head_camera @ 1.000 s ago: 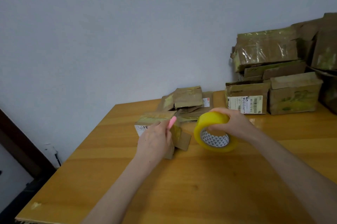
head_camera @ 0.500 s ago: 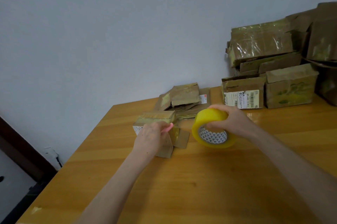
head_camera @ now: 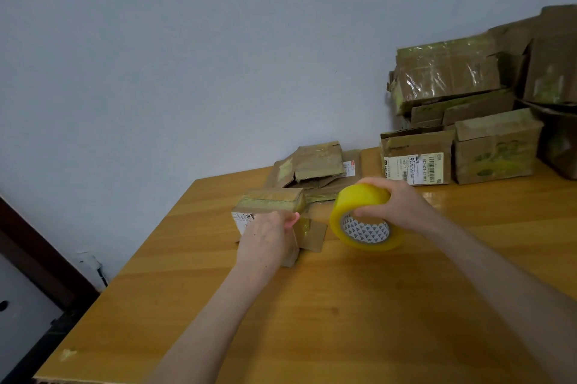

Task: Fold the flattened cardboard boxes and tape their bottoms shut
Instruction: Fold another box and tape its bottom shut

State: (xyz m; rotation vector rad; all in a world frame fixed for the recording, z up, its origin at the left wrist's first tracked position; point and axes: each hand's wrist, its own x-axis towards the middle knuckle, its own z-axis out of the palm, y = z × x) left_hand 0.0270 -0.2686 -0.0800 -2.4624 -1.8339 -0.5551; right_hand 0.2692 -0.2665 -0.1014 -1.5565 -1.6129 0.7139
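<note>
Right grip [head_camera: 402, 208] grasping yellow tape roll [head_camera: 359, 199], just right of small cardboard box [head_camera: 268, 201] on bench [head_camera: 343, 305]. Left grip [head_camera: 268, 240] clasping pink tool [head_camera: 294, 218], resting against box. Flattened boxes [head_camera: 315, 163] behind; folded boxes [head_camera: 493, 146] stacked far right.

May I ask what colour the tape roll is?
The tape roll is yellow; head view.

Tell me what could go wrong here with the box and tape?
1. The right hand grips the tape roll beside the small box. A tug could drag that light box, with only the left hand at it.
2. The left hand pinches a pink tool by the box. If it cuts, a slip may nick that hand.
3. A flap sticks out, so tape may go on crooked.
</note>
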